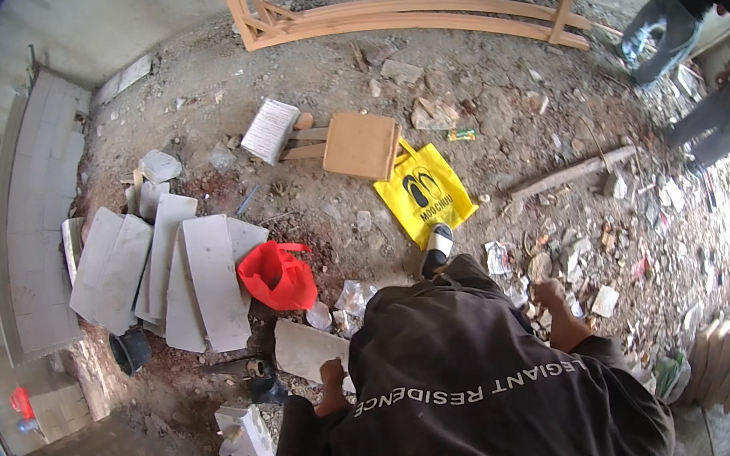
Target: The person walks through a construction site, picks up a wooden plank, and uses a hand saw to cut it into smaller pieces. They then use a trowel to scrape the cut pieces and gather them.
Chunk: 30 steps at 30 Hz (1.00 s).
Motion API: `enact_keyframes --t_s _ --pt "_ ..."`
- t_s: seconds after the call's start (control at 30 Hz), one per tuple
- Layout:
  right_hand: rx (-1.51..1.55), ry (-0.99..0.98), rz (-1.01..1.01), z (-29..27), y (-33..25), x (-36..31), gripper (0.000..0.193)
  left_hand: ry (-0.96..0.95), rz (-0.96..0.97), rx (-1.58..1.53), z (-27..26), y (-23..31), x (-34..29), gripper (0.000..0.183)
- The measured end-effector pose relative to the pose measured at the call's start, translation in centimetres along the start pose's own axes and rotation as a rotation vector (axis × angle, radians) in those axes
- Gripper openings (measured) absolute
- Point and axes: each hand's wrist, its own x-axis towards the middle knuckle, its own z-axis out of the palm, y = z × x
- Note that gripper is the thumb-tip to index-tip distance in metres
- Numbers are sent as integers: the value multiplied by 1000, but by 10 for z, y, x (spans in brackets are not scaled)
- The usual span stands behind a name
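My left hand [333,386] hangs beside my dark shirt [460,355], in front of the corner of a pale flat tile [302,346]. Whether it touches that tile I cannot tell. On my other side, my right hand [561,312] hangs over rubble, with nothing visible in it. The fingers of both hands are foreshortened and mostly hidden. Ahead of me a yellow bag [448,182] with a dark sandal print lies flat, touching a brown cardboard box [357,144]. One foot in a black-and-white sandal [439,240] stands at the bag's near edge.
Several grey tiles [215,283] lie overlapping at left, with a red bag [276,277] beside them. A dark bucket [130,351] stands near. Wooden frames [408,12] lean at the back wall. Two people [665,23] stand far right. Stacked slabs [728,353] sit lower right; loose rubble [577,258] covers the ground.
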Motion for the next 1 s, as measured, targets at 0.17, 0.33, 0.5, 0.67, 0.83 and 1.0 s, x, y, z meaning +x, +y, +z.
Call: enact_keyframes --t_s 0.17,0.33,0.5,0.67,0.83,1.0 --pt "213 450 -35 -225 81 134 24 338 -269 -905 -129 114 52 30" --pt "914 342 259 -437 68 220 38 361 -249 -923 -198 151 97 36" --pt "1058 292 150 -488 35 299 39 222 -495 -1219 -180 120 159 33" --pt "974 210 180 -485 24 338 39 106 -405 -945 -244 106 219 36" --pt "935 -27 218 -504 38 403 43 138 -482 -1216 -302 150 272 36" --pt "799 -86 -31 -517 29 511 48 39 -642 -1127 -324 226 292 39"
